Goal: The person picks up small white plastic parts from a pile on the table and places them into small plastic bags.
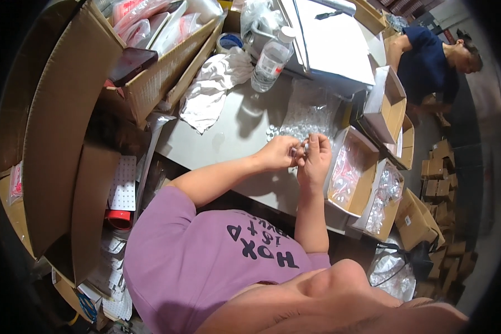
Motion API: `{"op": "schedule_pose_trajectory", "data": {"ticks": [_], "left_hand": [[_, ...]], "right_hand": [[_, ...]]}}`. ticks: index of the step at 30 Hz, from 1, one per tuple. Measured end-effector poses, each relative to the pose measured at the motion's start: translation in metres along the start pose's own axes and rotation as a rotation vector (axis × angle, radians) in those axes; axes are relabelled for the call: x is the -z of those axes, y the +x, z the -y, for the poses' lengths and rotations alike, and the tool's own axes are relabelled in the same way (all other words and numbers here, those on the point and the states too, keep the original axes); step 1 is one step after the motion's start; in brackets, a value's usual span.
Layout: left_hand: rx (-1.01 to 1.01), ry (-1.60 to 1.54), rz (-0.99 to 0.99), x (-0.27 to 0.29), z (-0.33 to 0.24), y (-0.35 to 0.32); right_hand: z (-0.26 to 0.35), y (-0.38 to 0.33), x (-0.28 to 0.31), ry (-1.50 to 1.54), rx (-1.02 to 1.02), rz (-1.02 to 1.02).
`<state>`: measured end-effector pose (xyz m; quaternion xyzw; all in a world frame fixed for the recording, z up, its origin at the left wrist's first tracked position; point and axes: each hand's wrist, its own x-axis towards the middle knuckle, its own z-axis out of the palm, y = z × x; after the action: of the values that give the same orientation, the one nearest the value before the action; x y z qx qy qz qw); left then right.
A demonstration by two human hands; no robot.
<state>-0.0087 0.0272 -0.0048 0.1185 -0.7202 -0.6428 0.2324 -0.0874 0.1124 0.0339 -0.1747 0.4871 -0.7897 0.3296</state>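
Observation:
My left hand (278,153) and my right hand (315,161) meet over the table, fingertips pinched together. Between them sits a small whitish piece (306,147), partly hidden by the fingers and too small to name surely. Just beyond the hands lies a clear plastic bag (310,106), with small shiny bits near its mouth. Several small round white pieces (271,133) lie loose on the table beside the bag, close to my left hand.
A clear plastic bottle (273,60) stands behind a crumpled white cloth (214,86). Papers (339,47) are stacked at the back. An open carton of clear packets (348,172) sits right of my hands. Tall cardboard boxes (67,111) rise at left; another person (428,61) is at far right.

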Motion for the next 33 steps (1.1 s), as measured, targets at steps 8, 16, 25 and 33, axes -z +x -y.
{"op": "schedule_pose_trajectory", "data": {"ticks": [8, 16, 25, 33], "left_hand": [[0.064, 0.018, 0.044, 0.003, 0.002, 0.003], [0.108, -0.117, -0.005, -0.002, 0.015, 0.003], [0.191, 0.109, 0.055, 0.004, 0.013, 0.004], [0.080, -0.073, 0.062, -0.004, 0.022, 0.004]], "right_hand": [[-0.008, 0.003, 0.011, -0.067, 0.005, 0.037], [-0.003, 0.001, 0.011, 0.151, -0.105, -0.090], [-0.016, 0.001, 0.005, 0.398, 0.072, -0.013], [-0.016, 0.001, -0.001, 0.405, 0.161, 0.043]]}}
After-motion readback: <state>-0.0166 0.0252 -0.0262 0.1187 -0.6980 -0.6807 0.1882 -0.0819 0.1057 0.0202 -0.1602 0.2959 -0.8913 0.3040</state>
